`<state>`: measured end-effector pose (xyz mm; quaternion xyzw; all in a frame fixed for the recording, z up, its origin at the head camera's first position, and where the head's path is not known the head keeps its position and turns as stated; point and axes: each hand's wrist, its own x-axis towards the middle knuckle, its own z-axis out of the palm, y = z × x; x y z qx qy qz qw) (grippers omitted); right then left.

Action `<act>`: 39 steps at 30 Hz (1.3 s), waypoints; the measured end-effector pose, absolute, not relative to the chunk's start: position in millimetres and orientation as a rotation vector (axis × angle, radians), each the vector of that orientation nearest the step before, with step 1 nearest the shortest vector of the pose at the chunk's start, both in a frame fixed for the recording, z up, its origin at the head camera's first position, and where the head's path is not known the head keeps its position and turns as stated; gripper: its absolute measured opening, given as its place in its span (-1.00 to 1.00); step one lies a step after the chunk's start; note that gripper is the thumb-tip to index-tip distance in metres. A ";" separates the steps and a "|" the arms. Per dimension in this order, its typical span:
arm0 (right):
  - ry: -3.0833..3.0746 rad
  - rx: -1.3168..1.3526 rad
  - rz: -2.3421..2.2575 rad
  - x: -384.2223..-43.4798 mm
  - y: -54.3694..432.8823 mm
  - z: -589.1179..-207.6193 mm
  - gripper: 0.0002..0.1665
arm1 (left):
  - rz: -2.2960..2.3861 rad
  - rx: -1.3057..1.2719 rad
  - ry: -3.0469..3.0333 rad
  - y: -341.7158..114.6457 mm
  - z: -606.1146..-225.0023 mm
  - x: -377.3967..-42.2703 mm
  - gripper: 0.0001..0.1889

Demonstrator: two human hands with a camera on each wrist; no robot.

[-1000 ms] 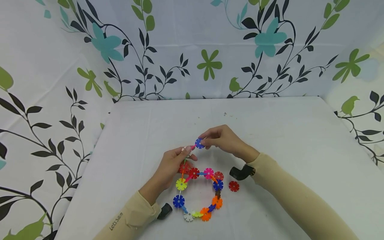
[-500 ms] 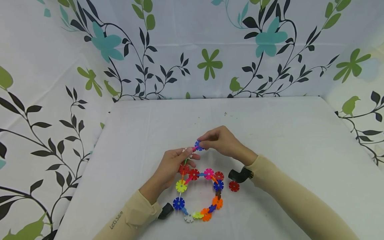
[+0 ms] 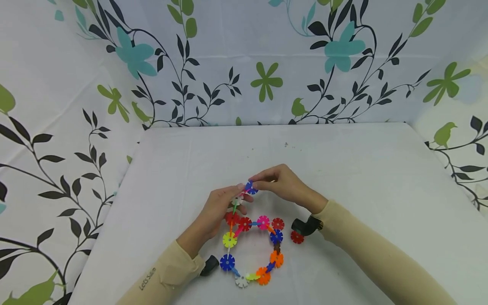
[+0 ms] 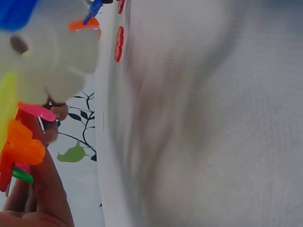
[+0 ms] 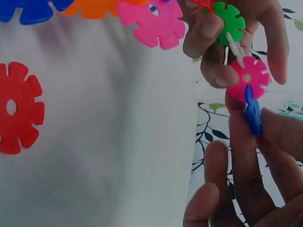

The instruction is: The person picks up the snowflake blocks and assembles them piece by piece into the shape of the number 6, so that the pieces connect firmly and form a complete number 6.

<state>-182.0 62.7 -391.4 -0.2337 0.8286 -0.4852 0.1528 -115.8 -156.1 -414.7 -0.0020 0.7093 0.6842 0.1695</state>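
Notched plastic interlocking discs join into a colourful ring, with a yellow disc on its left side. From the ring's upper left a short chain rises through a green disc and a clear whitish one to a pink disc. My left hand grips this chain near its upper end, thumb on top. Between thumb and fingertips, my right hand pinches a blue disc. That disc stands edge-on at the pink disc's rim, its upper edge overlapping a slot there in the right wrist view.
A loose red disc lies right of the ring, partly behind the black wrist camera. Another red disc sits at the ring's upper right corner. A white cloth covers the table, and a leaf-patterned curtain hangs behind.
My right hand, with the blue disc, has come slightly down and left, closer to my left hand. The ring's lower part has shifted a little toward me.
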 end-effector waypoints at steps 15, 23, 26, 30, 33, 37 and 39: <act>2.398 -0.513 -1.756 -194.8 76.6 -386.3 -0.47 | 1.946 -0.153 2.145 -156.3 -416.3 -116.9 -0.60; 2.571 -0.394 -1.833 -212.8 97.8 -393.8 -0.44 | 1.973 -0.188 2.124 -158.3 -418.2 -116.0 -0.64; 2.617 -0.304 -1.815 -220.0 106.7 -401.9 -0.43 | 1.996 -0.187 2.100 -158.8 -419.0 -116.1 -0.63; 2.623 -0.187 -1.736 -226.9 116.6 -411.9 -0.44 | 2.028 -0.195 2.061 -159.5 -418.9 -115.7 -0.63; 2.649 -0.142 -1.600 -230.6 123.1 -417.6 -0.49 | 2.034 -0.208 2.050 -159.3 -419.2 -116.0 -0.63; 2.692 -0.116 -1.367 -234.5 131.3 -425.0 -0.51 | 2.031 -0.215 2.049 -158.7 -419.9 -116.3 -0.62; 2.694 -0.108 -1.269 -235.5 134.4 -428.4 -0.50 | 2.031 -0.215 2.045 -158.5 -419.8 -116.0 -0.63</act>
